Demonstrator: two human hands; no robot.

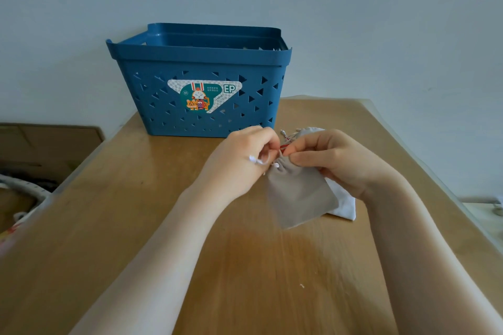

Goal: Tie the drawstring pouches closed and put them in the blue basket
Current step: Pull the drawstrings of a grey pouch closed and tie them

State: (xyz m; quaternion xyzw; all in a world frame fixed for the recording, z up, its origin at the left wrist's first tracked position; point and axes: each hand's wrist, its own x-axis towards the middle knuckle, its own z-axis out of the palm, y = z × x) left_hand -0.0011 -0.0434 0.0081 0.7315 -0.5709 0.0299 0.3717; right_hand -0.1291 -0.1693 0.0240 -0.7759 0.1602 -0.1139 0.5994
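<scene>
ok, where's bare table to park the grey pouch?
Bare table runs left of the left hand, from the blue basket to the near edge, and also near, between the forearms. Crowded: right of the grey pouch, where the white pouch lies under the right hand.

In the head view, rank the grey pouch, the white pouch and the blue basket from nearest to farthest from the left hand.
1. Grey pouch: its gathered neck is pinched by the left hand.
2. White pouch: under the grey one, toward the right.
3. Blue basket: behind, by the wall.
</scene>
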